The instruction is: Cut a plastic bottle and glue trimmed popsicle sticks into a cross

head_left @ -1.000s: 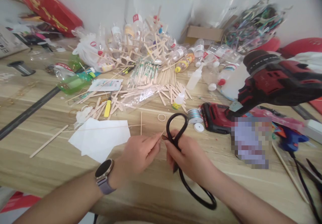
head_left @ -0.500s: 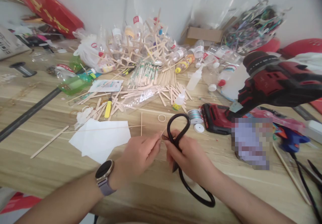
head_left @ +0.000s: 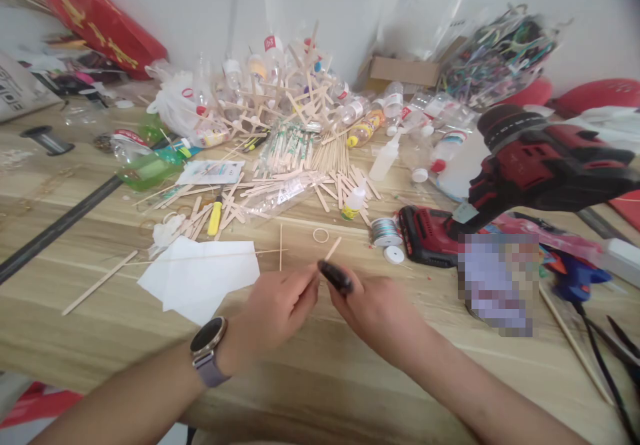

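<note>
My left hand (head_left: 285, 301), with a watch (head_left: 207, 338) on its wrist, is closed, thumb and fingers pinching a small wooden stick (head_left: 333, 249) whose pale end slants up beyond the fingertips. Close beside it, my right hand (head_left: 377, 305) is closed around black-handled scissors (head_left: 336, 277). Only a dark, foreshortened part of the scissors shows; the blades are hidden. Just past the hands lie a rubber band (head_left: 321, 235) and a thin stick (head_left: 281, 248). White paper sheets (head_left: 210, 278) lie to the left, with a long thin skewer across them.
Craft sticks (head_left: 280, 185) and plastic bottles (head_left: 273, 58) are heaped at the back. A glue bottle (head_left: 354, 201), a thread spool (head_left: 386, 231) and a red-black cordless drill (head_left: 545, 165) stand right. A yellow-handled tool (head_left: 215, 217) lies behind the paper. A blue glue gun (head_left: 575, 278) lies far right.
My right hand has turned the scissors, so their big looped handles no longer show and only a dark end does. More of the small stick shows between the hands. The left hand stays nearly still.
</note>
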Demonstrator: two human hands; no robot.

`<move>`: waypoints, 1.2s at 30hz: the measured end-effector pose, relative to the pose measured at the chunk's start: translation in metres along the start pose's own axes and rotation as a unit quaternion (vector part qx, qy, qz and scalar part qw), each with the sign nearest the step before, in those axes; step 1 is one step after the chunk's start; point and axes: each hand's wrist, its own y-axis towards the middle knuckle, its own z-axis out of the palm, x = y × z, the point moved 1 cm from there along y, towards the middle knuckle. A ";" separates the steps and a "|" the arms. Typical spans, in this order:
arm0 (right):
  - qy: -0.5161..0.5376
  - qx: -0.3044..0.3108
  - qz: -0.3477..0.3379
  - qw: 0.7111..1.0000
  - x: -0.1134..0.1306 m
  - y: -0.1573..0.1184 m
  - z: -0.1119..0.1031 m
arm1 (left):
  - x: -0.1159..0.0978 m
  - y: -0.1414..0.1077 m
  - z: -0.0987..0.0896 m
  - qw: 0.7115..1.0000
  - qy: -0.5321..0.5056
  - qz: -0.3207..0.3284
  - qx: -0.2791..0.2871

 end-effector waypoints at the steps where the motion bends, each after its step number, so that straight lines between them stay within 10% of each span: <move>1: 0.085 0.025 0.054 0.995 0.002 0.001 -0.001 | 0.000 0.000 0.000 1.000 0.012 0.003 -0.005; 5: 0.297 0.100 0.159 0.936 0.006 0.004 0.000 | 0.000 -0.001 0.001 0.999 0.038 0.017 -0.013; 10: 0.018 0.019 0.034 0.999 -0.001 0.001 0.005 | 0.002 -0.002 0.001 1.000 -0.001 0.019 -0.005; 17: 0.254 0.108 0.146 0.950 0.006 0.005 -0.001 | -0.001 0.000 0.000 0.998 0.048 0.034 -0.021; 22: 0.065 0.050 0.091 0.992 0.001 0.003 0.002 | 0.001 0.000 0.000 0.999 0.013 0.029 -0.006; 30: 0.264 0.119 0.158 0.944 0.007 0.005 0.000 | 0.000 0.000 0.001 0.998 0.047 0.038 -0.025; 36: 0.066 0.053 0.089 0.992 0.001 0.001 0.008 | 0.001 0.000 0.001 1.000 0.000 0.009 0.005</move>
